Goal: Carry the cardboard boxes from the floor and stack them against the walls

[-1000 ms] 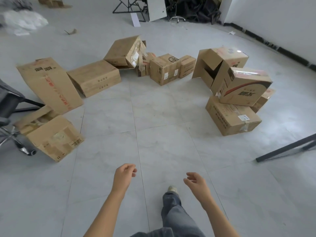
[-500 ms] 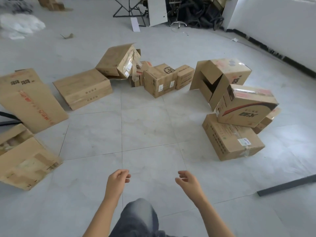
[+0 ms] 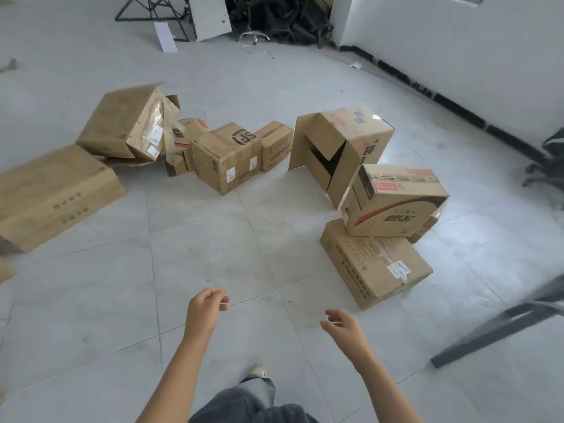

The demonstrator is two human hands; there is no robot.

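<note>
Several cardboard boxes lie scattered on the grey tiled floor. Nearest on the right, a flat box with a white label [image 3: 375, 264] carries a tilted box with a red stripe [image 3: 393, 199]. Behind them stands a tall box with open flaps [image 3: 345, 145]. In the middle sit a taped box with a black logo [image 3: 227, 157] and a small box [image 3: 274, 145]. A long box [image 3: 52, 193] lies at the left. My left hand [image 3: 204, 309] and my right hand [image 3: 345, 328] hang low in front of me, fingers loosely curled, holding nothing, well short of the boxes.
The white wall [image 3: 457, 47] with a dark baseboard runs along the right. A dark metal bar [image 3: 500, 325] lies on the floor at the right, with an office chair [image 3: 549, 160] beyond it. Black clutter and a white panel [image 3: 210, 16] stand at the back.
I have stepped closer to the boxes and the view has swung right; the left-hand boxes slid out of frame. Both hands stay empty in front of me.
</note>
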